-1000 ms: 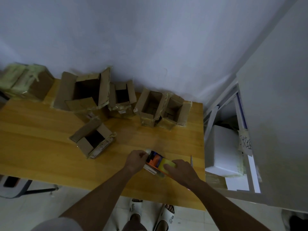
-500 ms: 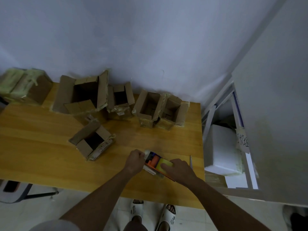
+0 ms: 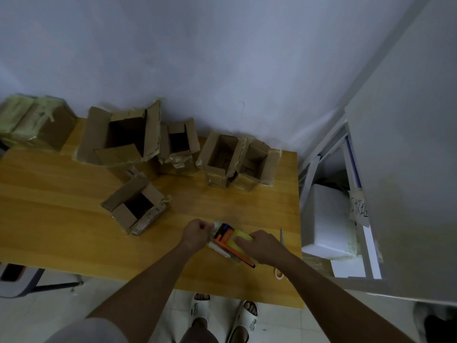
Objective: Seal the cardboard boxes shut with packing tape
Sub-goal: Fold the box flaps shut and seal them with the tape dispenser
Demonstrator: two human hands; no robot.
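So, five open boxes (image 3: pixel 138 206) waited far-left; near us, our left hand (image 3: pixel 196 235) pinched the tape end while our right hand (image 3: pixel 262 246) pressed down on the tape dispenser (image 3: pixel 231 241), probably freeing a strip.

Scissors (image 3: pixel 281 253) on wooden table (image 3: pixel 49 219), just right of the fingers. White foam block (image 3: pixel 326 224) farther right. White slippers (image 3: pixel 222 315) on floor below.
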